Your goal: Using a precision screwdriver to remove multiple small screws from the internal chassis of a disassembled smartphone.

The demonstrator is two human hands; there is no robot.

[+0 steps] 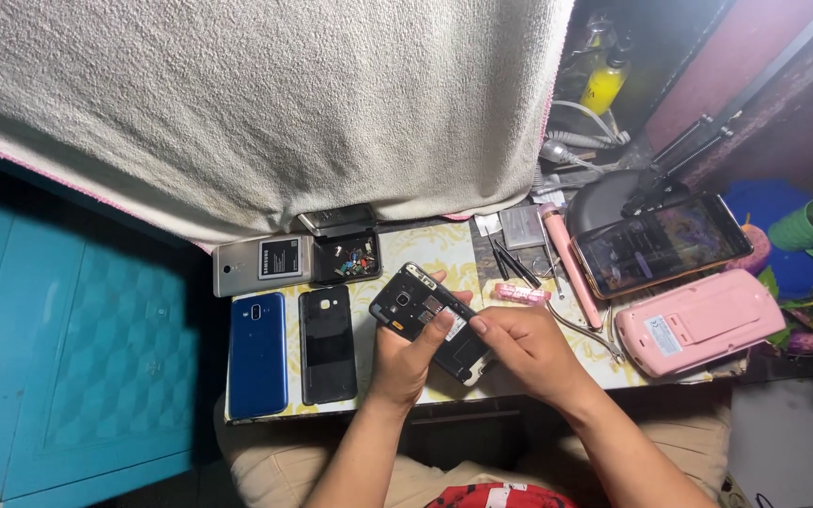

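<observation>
Around both hands' opened phone (422,309) — blue phone (258,355), black cover (327,344), pink device (699,321).

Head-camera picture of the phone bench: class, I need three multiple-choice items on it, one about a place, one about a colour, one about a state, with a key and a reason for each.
1. Where does the blue phone lie?
A. at the left end of the small table
B. on the pink device
C. on the white towel

2. What colour is the flat device at the right end of the table?
A. green
B. pink
C. black

3. In what state is the black phone that the left hand and right hand hold?
A. wrapped in the towel
B. back cover off, insides showing
C. screen lit, facing up

Key: 1 A, it lies beside another black phone at the left edge. 2 B, its shell is pink. 3 B, the camera module and inner parts are bare.
</observation>
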